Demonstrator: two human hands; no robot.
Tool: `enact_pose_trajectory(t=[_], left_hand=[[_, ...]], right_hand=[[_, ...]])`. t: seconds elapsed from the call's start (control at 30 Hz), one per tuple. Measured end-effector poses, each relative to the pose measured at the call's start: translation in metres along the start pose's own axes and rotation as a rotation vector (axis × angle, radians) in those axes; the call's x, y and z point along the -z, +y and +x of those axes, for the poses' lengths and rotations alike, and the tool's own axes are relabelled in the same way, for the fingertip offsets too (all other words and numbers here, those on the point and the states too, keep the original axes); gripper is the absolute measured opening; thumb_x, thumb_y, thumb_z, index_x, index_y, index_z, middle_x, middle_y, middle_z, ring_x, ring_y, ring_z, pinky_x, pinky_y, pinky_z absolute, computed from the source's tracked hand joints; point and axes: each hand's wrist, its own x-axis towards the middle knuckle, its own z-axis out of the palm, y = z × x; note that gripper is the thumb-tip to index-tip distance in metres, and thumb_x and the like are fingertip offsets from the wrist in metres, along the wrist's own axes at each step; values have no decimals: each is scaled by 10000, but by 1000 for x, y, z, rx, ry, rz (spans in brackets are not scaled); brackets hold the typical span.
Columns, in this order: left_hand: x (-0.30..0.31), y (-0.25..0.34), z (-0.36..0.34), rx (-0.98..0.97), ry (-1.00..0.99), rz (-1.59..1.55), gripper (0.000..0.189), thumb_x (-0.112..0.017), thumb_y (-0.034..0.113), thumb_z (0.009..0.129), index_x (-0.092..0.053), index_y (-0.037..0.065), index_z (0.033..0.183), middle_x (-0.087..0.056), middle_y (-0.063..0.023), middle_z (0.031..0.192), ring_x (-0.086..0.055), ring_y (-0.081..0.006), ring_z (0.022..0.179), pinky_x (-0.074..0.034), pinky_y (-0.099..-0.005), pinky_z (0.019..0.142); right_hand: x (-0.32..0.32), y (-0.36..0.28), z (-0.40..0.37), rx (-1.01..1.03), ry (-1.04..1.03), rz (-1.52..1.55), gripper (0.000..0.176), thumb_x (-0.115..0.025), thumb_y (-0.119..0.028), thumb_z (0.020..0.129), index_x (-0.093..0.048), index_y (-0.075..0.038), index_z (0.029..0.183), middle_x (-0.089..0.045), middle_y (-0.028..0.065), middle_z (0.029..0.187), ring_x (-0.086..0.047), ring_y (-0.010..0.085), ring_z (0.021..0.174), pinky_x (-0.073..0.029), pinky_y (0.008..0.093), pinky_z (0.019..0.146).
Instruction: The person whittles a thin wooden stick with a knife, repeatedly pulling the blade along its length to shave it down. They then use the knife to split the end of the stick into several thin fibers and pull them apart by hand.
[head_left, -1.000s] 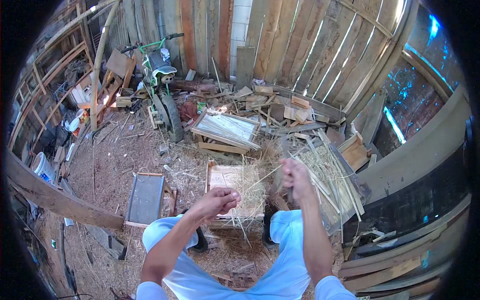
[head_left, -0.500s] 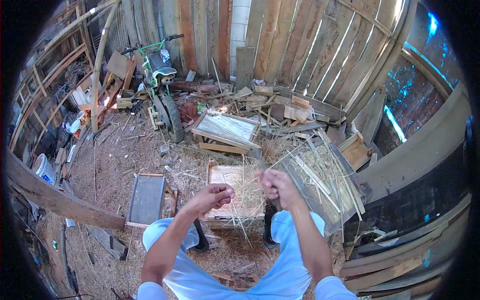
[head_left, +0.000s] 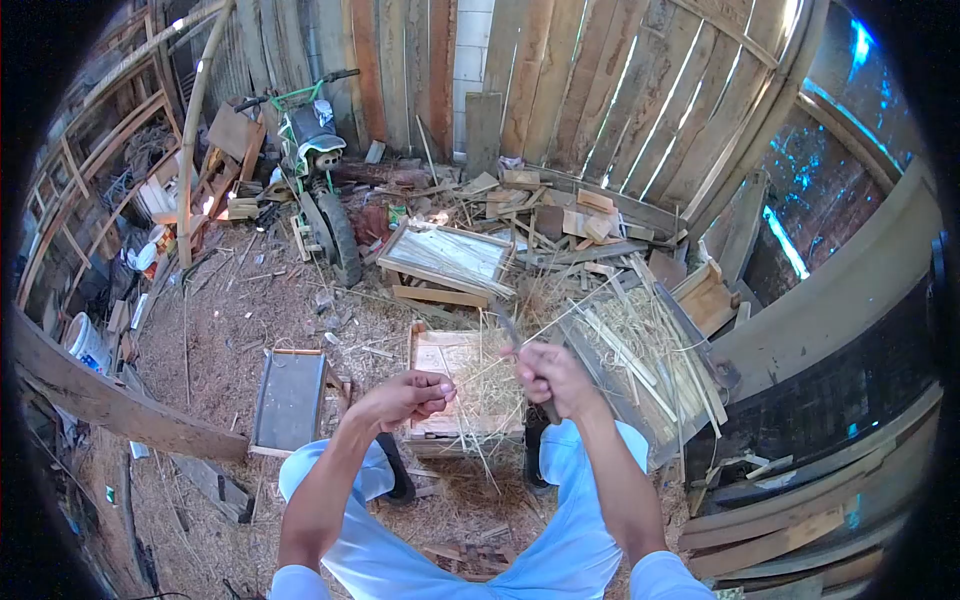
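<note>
My left hand point(head_left: 412, 397) is closed, its thumb and fingertips pinching one end of a thin pale strip point(head_left: 478, 376) that looks like split bamboo. The strip runs up and right past my right hand point(head_left: 556, 380), which is wrapped round a knife point(head_left: 508, 324). The blade points up and away from me, and the handle's end shows below the fist. Beneath both hands stands a low wooden box-like stool point(head_left: 432, 352), strewn with fine shavings point(head_left: 494, 392), between my knees.
A small dark-topped stool point(head_left: 287, 402) stands at left. On the right, a board point(head_left: 592, 360) carries a pile of strips point(head_left: 650, 345). Ahead are a wooden frame point(head_left: 445, 250), scrap wood point(head_left: 590, 220) and a motorbike point(head_left: 320, 190). A wooden beam point(head_left: 130, 395) crosses the left side.
My left hand has shifted slightly left, away from the right hand. The knife blade has tilted a little left and shows less blurred. The view has moved slightly.
</note>
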Motion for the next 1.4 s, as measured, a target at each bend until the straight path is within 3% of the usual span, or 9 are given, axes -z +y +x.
enact_pose_trajectory(t=[0.53,0.67,0.77,0.8,0.9,1.03,1.07,1.17,1.4], left_hand=[[32,-6,-21,-21,26,-43,185,-486,212,973,-520,92,837,-370,95,630,-292,-3,527,-215,-165,428],[50,-14,-14,-133,42,-141,183,-458,204,983,-515,87,855,-392,81,653,-301,-5,526,-238,-165,444],[43,-10,3,-253,97,-299,118,-481,169,970,-526,71,923,-490,38,770,-423,-36,604,-378,-173,541],[36,-6,8,-285,112,-397,101,-497,158,963,-533,66,946,-512,25,804,-467,-54,646,-427,-190,590],[17,7,22,-365,240,-403,123,-543,193,944,-535,78,988,-500,10,850,-484,-83,721,-431,-208,646],[13,9,45,-478,257,-374,136,-579,194,923,-549,84,998,-539,-2,879,-536,-108,794,-454,-245,724],[14,9,51,-522,272,-346,151,-589,196,917,-554,82,1008,-552,-9,892,-544,-109,805,-457,-248,731],[15,5,63,-615,297,-297,179,-614,205,902,-565,75,1014,-590,-23,909,-565,-108,813,-463,-249,742],[13,3,66,-745,366,-212,202,-650,186,879,-577,46,1005,-620,-35,875,-579,-114,803,-469,-268,726]], right_hand=[[109,-51,-36,491,560,97,280,-513,-228,956,-505,0,1118,-413,-50,687,-307,10,491,-253,151,398],[118,-32,-33,450,632,-91,240,-540,-223,946,-563,-30,1087,-457,-46,713,-332,4,502,-253,156,403],[86,-18,-17,227,648,-605,227,-579,-202,907,-602,-38,1061,-551,-17,762,-469,35,583,-384,182,488],[79,-10,-8,335,657,-899,221,-607,-144,862,-627,-32,1052,-638,27,853,-581,95,742,-471,235,661],[53,3,16,454,511,-889,224,-612,-84,846,-627,-10,1056,-667,59,942,-603,129,875,-465,262,788],[23,13,37,469,470,-853,177,-615,-103,863,-625,-26,1021,-675,33,848,-599,94,721,-474,243,687],[20,21,45,573,453,-829,163,-621,-157,881,-632,-38,993,-662,16,812,-502,48,590,-416,217,544],[-17,21,43,379,530,-779,177,-640,-204,877,-660,-36,931,-650,-9,753,-491,32,625,-386,212,567],[-25,38,57,394,400,-804,234,-669,-242,860,-692,-22,937,-612,-18,720,-482,47,629,-385,223,584]])
